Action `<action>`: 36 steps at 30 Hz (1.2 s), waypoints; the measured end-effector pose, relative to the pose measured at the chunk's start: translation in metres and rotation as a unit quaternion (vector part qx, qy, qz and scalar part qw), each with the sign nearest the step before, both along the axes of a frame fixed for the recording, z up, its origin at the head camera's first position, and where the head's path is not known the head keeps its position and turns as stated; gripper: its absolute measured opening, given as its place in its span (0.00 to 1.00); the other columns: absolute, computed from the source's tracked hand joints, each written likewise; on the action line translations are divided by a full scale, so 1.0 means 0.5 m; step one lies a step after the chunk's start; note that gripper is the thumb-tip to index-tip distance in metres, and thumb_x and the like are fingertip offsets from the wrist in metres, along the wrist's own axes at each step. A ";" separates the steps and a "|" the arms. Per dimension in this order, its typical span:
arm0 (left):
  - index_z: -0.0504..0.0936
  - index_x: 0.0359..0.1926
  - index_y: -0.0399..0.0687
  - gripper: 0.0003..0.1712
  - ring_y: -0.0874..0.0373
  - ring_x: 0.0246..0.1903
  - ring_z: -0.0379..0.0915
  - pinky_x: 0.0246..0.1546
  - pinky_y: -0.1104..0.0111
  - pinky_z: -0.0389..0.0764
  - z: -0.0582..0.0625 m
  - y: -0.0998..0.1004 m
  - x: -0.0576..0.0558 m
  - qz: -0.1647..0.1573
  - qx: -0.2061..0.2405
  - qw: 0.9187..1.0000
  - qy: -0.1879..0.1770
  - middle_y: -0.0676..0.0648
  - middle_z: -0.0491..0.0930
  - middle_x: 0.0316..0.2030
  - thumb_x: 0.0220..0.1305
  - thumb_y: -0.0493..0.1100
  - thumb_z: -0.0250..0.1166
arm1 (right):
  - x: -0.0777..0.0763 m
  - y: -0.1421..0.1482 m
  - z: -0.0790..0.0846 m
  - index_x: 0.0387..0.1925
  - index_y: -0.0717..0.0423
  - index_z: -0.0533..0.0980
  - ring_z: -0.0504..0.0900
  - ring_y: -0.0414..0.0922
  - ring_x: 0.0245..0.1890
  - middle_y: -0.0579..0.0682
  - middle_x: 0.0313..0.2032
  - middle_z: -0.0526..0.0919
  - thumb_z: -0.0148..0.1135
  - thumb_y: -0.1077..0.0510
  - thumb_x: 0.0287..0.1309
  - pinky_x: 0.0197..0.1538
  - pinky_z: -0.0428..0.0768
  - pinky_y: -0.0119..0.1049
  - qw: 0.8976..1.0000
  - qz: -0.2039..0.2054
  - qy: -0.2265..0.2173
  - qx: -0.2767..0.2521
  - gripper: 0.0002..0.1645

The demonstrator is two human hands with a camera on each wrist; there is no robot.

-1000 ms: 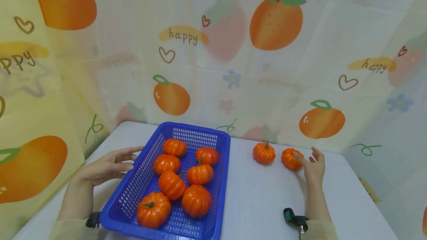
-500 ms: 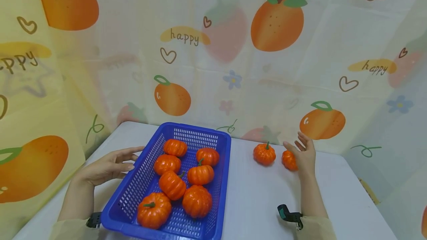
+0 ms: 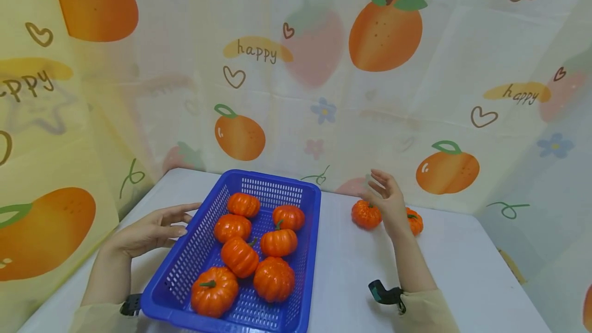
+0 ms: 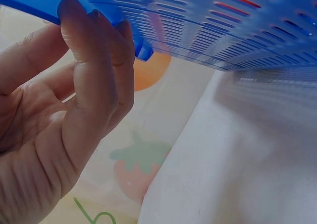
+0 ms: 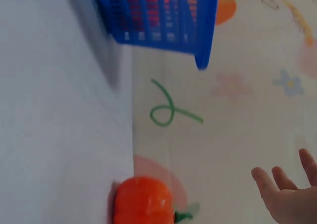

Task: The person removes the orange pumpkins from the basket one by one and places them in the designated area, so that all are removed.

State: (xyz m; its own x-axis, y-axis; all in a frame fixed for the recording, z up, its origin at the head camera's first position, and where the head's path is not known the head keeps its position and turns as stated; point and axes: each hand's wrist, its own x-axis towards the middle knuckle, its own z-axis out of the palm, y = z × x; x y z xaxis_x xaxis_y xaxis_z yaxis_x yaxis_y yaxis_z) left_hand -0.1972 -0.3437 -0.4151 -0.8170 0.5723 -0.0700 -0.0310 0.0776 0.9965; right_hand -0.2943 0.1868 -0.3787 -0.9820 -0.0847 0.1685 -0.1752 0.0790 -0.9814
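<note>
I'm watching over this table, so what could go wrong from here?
The right hand, beside two mini pumpkins near the back edge of the white table, might knock one off. The left hand is at the rim of the blue plastic basket; a push could shift it, rolling the seven pumpkins inside.

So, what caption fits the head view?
Basket of seven pumpkins, left fingers at its side; two more on the table, right fingers nearby.
</note>
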 end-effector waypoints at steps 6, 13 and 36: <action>0.53 0.77 0.48 0.34 0.59 0.47 0.83 0.50 0.60 0.85 0.001 -0.001 0.003 0.007 -0.006 1.000 -0.003 0.51 0.78 0.52 0.73 0.34 0.49 | 0.016 -0.072 0.020 0.68 0.51 0.64 0.64 0.55 0.72 0.51 0.71 0.64 0.66 0.63 0.58 0.66 0.76 0.35 0.998 0.063 0.016 0.005 0.37; 0.52 0.77 0.47 0.34 0.59 0.48 0.83 0.51 0.61 0.85 0.002 0.000 0.004 0.006 -0.004 1.000 -0.002 0.52 0.78 0.52 0.73 0.33 0.49 | 0.040 -0.150 0.032 0.67 0.55 0.65 0.64 0.59 0.73 0.55 0.72 0.64 0.71 0.61 0.53 0.73 0.65 0.54 0.985 0.164 0.056 0.019 0.41; 0.52 0.77 0.46 0.34 0.58 0.48 0.83 0.50 0.60 0.85 -0.002 -0.001 0.001 0.008 -0.015 1.000 0.004 0.50 0.78 0.52 0.73 0.34 0.48 | 0.081 -0.313 -0.001 0.62 0.37 0.71 0.71 0.50 0.69 0.47 0.68 0.71 0.75 0.50 0.50 0.69 0.73 0.54 0.929 0.336 0.026 0.154 0.37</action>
State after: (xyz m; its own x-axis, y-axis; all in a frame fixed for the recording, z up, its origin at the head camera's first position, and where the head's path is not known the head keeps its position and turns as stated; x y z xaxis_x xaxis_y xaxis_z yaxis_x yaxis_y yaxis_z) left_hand -0.1968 -0.3440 -0.4160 -0.8269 0.5565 -0.0802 -0.0242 0.1073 0.9939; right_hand -0.2536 0.0300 -0.3794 -0.6811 -0.7279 0.0796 -0.3325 0.2106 -0.9193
